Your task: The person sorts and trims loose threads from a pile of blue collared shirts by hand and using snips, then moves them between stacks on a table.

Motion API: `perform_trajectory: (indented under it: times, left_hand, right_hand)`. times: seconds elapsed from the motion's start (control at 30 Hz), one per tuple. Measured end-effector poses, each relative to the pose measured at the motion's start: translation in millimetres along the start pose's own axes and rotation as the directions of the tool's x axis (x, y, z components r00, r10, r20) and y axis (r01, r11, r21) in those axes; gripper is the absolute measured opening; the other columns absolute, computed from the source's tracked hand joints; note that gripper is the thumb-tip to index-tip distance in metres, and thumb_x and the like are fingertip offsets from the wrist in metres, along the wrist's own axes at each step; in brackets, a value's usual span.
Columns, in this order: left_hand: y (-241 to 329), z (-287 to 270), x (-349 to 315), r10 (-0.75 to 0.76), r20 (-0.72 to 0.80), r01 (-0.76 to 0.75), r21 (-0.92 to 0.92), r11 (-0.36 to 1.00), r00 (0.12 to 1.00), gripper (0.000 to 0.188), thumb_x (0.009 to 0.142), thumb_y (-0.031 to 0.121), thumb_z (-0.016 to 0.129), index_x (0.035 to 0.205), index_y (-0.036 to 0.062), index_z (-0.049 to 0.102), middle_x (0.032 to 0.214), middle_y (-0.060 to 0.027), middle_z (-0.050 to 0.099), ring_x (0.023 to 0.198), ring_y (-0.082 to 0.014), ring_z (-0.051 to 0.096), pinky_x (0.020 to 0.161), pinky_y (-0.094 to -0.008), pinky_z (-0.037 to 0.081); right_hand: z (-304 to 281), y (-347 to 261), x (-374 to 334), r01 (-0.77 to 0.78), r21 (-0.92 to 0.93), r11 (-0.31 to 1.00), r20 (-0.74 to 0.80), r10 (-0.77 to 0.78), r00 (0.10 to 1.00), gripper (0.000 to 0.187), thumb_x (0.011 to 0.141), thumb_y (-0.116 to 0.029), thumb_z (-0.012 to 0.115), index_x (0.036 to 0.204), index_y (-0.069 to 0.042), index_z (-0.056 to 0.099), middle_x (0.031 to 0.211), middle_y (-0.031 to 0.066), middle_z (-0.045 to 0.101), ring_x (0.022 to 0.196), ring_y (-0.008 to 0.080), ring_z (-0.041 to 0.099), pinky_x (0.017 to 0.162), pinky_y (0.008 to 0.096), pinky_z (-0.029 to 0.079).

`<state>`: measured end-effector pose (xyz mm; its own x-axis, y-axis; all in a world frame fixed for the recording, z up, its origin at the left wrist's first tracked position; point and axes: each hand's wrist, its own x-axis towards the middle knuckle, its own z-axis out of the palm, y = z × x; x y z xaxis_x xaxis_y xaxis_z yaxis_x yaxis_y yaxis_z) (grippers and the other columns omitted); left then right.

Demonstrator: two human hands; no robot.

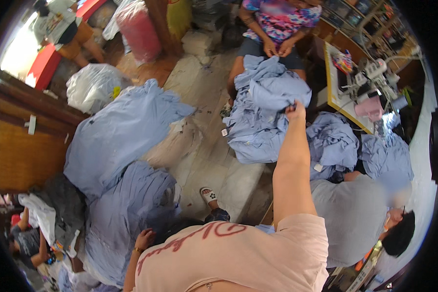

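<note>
My right arm reaches far forward, and my right hand [295, 111] pinches the near edge of a light blue garment [277, 90] on a heap. This heap of blue garments [258, 136] lies in front of a seated person [280, 24], whose own two hands [277, 49] are close together just above the cloth. Low on the left, my left hand [145, 239] rests against something dark beside my body. Its fingers are loosely bent and apart, with nothing visible in them. A big pile of blue cloth [126, 214] lies just left of that hand.
Another blue cloth mound [121, 131] lies farther left, beside a white plastic bag [95, 85]. On the right, a person in grey [348, 214] bends near more blue garments [333, 141] and a sewing machine table [343, 92]. A slippered foot [209, 195] stands on the tiled floor [199, 141].
</note>
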<state>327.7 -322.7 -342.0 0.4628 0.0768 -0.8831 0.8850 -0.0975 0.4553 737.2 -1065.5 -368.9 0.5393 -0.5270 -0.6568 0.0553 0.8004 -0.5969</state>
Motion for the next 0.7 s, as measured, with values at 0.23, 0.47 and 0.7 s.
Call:
perform_trajectory:
  times: [0.23,0.47,0.7]
  left_hand:
    - [60.5,18.3,-46.7,0.344,0.004,-0.277,0.602,0.749,0.939,0.037,0.086,0.036,0.049,0.106,0.0068,0.06,0.101,-0.0143,0.062,0.093,-0.0282,0.058,0.08,-0.0345,0.045]
    - [197.8,37.4,-294.1,0.983,0.176,-0.979,-0.204,-0.017,-0.053,0.023,0.083,0.022,0.057,0.09,0.0013,0.062,0.097,-0.0141,0.062,0.083,-0.0231,0.061,0.067,-0.0325,0.047]
    - [128.0,-15.8,-394.3,0.888,0.012,-0.866,-0.227,-0.446,-0.461,0.025,0.089,0.007,0.038,0.08,0.0069,0.061,0.087,-0.0043,0.064,0.071,-0.022,0.061,0.06,-0.0292,0.047]
  right_hand:
    - [-237.4,189.7,-20.4,-0.117,-0.316,0.941,0.054,0.141,0.989,0.02,0.086,-0.02,0.039,0.088,-0.007,0.053,0.087,0.0079,0.056,0.065,0.0197,0.051,0.056,0.0367,0.044]
    - [-212.1,310.6,-209.3,-0.111,-0.994,-0.026,-0.104,0.604,0.79,0.022,0.081,-0.023,0.052,0.089,-0.003,0.057,0.074,0.0069,0.057,0.044,0.0172,0.047,0.039,0.0349,0.037]
    - [-83.7,405.2,-275.7,0.728,-0.676,-0.11,0.363,0.81,0.459,0.023,0.078,-0.022,0.057,0.088,-0.002,0.06,0.064,0.0066,0.059,0.039,0.0136,0.043,0.035,0.0286,0.034]
